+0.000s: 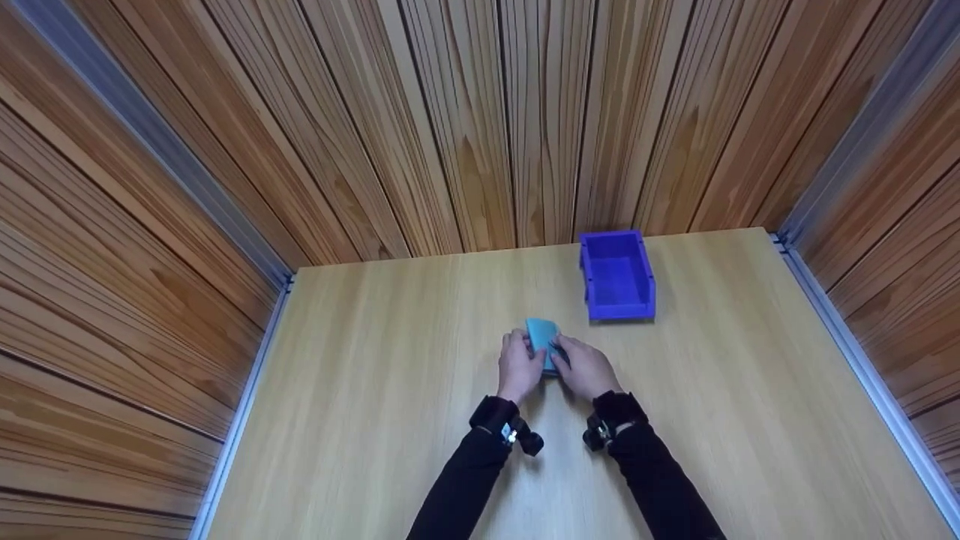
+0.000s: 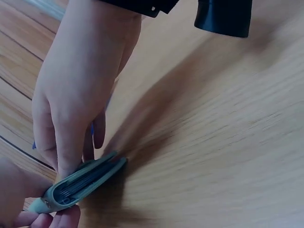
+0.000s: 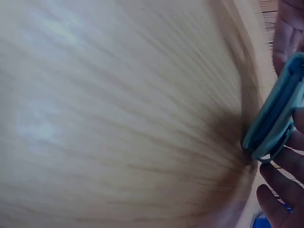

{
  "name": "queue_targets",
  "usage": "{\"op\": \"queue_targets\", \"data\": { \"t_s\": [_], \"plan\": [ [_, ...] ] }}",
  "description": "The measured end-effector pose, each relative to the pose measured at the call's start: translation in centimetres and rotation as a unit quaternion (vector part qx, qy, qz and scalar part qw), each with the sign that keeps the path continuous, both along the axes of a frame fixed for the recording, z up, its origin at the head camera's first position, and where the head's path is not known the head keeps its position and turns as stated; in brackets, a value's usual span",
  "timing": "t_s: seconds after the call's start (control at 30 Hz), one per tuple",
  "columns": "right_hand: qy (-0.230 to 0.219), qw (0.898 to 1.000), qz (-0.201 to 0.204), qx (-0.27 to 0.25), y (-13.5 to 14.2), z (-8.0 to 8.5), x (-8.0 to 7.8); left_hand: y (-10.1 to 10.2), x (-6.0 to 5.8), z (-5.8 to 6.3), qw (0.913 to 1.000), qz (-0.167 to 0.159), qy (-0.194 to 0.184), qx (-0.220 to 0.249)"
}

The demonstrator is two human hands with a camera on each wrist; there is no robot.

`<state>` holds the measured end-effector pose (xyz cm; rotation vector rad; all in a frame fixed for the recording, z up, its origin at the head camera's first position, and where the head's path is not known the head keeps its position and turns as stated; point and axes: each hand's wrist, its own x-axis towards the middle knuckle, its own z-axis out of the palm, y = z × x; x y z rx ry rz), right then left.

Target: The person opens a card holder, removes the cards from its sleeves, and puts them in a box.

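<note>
A teal folded wallet (image 1: 541,335) is between both hands above the middle of the table. My left hand (image 1: 518,369) pinches its left side, thumb on the near face. On the opposite side my right hand (image 1: 590,371) grips the wallet, thumb lying across its face. In the left wrist view, the wallet (image 2: 78,185) stands folded on edge, its covers slightly apart with inner layers between them. The right wrist view catches the wallet (image 3: 278,109) at the right border, with right-hand fingers (image 3: 282,178) along its outer cover.
A blue-purple open bin (image 1: 619,277) stands on the table beyond the right hand, close to the back wall. Wooden plank walls (image 1: 480,135) rise at the back and sides. Metal rails (image 1: 862,375) edge the wooden table (image 1: 360,420).
</note>
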<state>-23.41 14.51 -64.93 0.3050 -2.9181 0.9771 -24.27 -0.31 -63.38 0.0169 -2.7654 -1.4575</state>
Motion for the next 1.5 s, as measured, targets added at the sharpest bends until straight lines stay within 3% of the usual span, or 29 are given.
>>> {"op": "queue_targets", "data": {
  "t_s": [0.3, 0.63, 0.9, 1.33, 1.5],
  "plan": [
    [0.095, 0.994, -0.05, 0.001, -0.3, -0.7, -0.3, 0.8, 0.0, 0.9, 0.9981, -0.029, 0.028, -0.047],
    [0.072, 0.991, -0.106, -0.049, -0.6, -0.4, -0.8, 1.6, 0.1, 1.3, 0.9974, -0.036, 0.035, -0.052],
    [0.079, 0.987, -0.136, -0.018, -0.9, -0.1, -1.6, 1.6, -0.1, 1.2, 0.9943, -0.034, 0.073, -0.07],
    [0.099, 0.986, -0.128, -0.024, -1.0, -0.1, -1.8, 2.2, -0.4, 1.1, 0.9959, -0.016, 0.053, -0.071],
    [0.115, 0.984, -0.132, -0.034, -1.2, -0.4, -1.5, 2.1, -0.4, 0.8, 0.9956, -0.003, 0.064, -0.068]
  ]
}}
